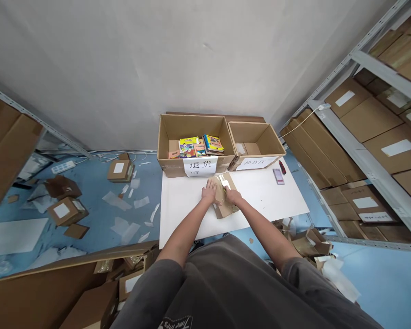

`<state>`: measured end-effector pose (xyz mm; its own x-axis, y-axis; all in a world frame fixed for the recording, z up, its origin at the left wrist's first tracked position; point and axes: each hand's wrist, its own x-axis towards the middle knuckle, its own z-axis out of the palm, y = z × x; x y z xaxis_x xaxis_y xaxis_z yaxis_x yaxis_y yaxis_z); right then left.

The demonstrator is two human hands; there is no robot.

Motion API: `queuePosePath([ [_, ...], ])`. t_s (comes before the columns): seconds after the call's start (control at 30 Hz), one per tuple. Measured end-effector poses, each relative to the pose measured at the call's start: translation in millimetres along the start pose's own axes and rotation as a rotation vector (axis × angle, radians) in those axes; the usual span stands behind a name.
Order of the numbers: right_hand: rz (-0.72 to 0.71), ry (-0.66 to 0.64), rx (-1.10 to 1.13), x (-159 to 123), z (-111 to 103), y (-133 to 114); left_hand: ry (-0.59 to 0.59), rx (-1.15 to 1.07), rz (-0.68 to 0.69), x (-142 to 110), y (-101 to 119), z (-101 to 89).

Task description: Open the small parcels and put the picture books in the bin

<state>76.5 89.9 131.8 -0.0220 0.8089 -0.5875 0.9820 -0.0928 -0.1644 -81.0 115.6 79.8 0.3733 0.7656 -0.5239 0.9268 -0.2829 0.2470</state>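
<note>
A flat brown cardboard package (225, 211) lies tilted on the white table, with clear tape and a white label on its top. My left hand (210, 193) rests on its left side, fingers spread and pressing flat. On the package's right part, by the label, is my right hand (233, 196), its fingers closed. Whatever those fingers hold, if anything, is too small to make out. Just beyond the package stands a large open carton (171, 170) with colourful books (189, 145) inside and a handwritten paper sign on its front.
A second open carton (260, 162) stands right of the first. A red-and-black tool (282, 167) and a small purple-and-white item (278, 176) lie on the table's (181, 201) right side. Shelves of boxes (373, 121) stand at right; paper scraps and boxes (67, 211) litter the blue floor.
</note>
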Motion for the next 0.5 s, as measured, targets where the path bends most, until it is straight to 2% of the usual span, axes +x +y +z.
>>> queuePosePath([
  [0.17,0.011,-0.125,-0.088,-38.7,8.2,16.8,0.007,-0.011,-0.002,-0.4,-1.5,0.6],
  [0.33,0.031,-0.181,-0.148,-85.3,32.3,38.8,0.013,-0.004,-0.002,0.9,-1.3,0.9],
  [0.5,0.021,-0.198,-0.126,-106.9,41.4,49.3,0.005,-0.001,-0.005,1.8,0.7,-0.8],
])
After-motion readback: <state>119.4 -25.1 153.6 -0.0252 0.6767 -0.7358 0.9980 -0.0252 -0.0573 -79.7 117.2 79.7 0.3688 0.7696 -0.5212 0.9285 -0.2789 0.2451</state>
